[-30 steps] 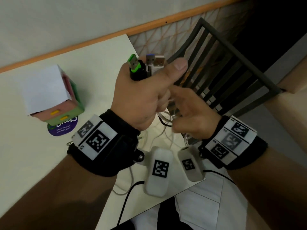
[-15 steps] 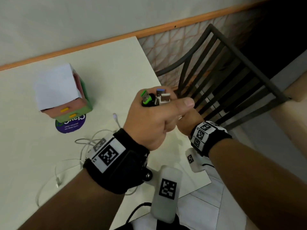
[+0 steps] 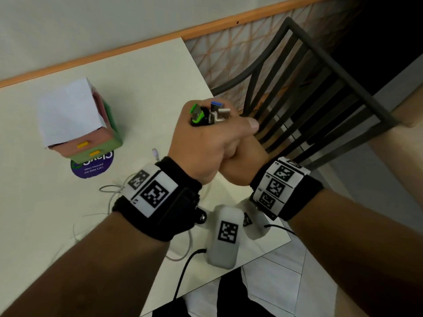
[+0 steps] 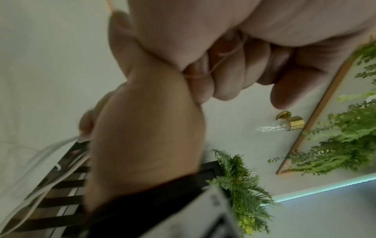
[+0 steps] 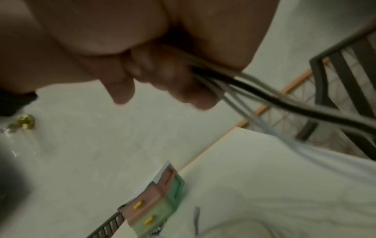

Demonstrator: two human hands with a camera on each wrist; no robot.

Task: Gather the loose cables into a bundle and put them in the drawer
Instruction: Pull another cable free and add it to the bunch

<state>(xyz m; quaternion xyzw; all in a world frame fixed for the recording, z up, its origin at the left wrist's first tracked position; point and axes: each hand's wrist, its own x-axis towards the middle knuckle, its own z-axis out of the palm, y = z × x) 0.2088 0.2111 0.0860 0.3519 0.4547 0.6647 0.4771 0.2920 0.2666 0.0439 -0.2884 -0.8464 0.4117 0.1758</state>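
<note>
Fists stacked above the table edge fill the head view: the left hand [image 3: 206, 145] grips the cables [image 3: 207, 114], whose metal USB plugs, one green-trimmed, one blue, stick up out of its fist. Just under it, the right hand [image 3: 245, 165] is mostly hidden. Loose white cable [image 3: 109, 191] trails on the matte table [image 3: 148, 88] below the left wrist; the small drawer box [image 3: 87, 136] with yellow handles stands well left of the grip.

Left wrist view adds thin cords crossing the curled left fingers [image 4: 227, 77].

Right wrist view, blurred, shows the right hand's fingers [image 5: 175, 83] closed round black and pale cords running out of the fist.
</note>
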